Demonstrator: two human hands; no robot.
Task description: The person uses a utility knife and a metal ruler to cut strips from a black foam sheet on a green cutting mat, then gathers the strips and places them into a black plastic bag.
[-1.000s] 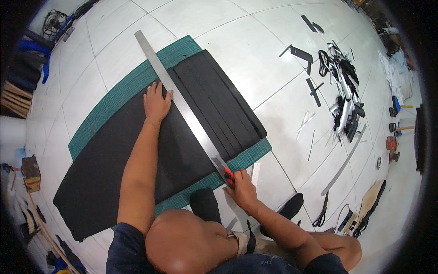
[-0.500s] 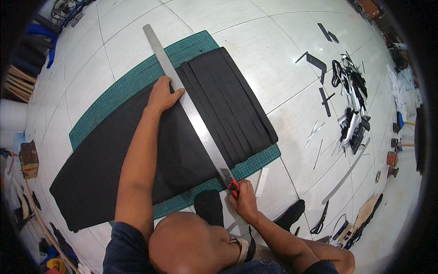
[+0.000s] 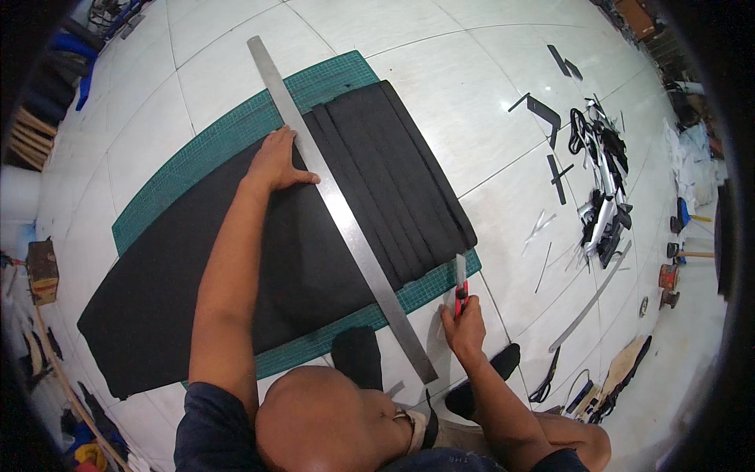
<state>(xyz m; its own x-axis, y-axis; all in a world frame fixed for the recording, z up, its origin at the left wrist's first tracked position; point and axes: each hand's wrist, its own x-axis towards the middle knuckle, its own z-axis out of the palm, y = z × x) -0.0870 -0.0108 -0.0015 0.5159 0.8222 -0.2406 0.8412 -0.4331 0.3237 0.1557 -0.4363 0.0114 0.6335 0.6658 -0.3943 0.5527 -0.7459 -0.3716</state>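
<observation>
Right hand (image 3: 465, 329), gripping red cutter (image 3: 462, 294), has shifted off the steel ruler (image 3: 340, 200); no cutting under way. Left hand (image 3: 275, 161) spread, thumb apparently on ruler, which crosses black fabric (image 3: 157, 291) on green mat (image 3: 181, 159).

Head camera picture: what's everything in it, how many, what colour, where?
Cutting mat: at least one, green, centre.
Sheet: one, black, mostly on the mat.
Ruler: one, silver, across sheet and mat.
Strips: several, black, right of the ruler.
Utility knife: one, red and black, right of the ruler.
Floor tiles: many, white, around the mat.
Scrap pile: one, black and silver, floor at right.
Long strip: one, grey, beside the scrap pile.
Probable scissors: one, black, lower right.
Box: one, brown, left edge.
Sticks: several, tan, upper left.
Rim clutter: uncountable, mixed, picture edges.
Legs: two, black at the feet, lower edge.
Left hand: one, bare, touching sheet and ruler.
Right hand: one, bare, holding the utility knife.
</observation>
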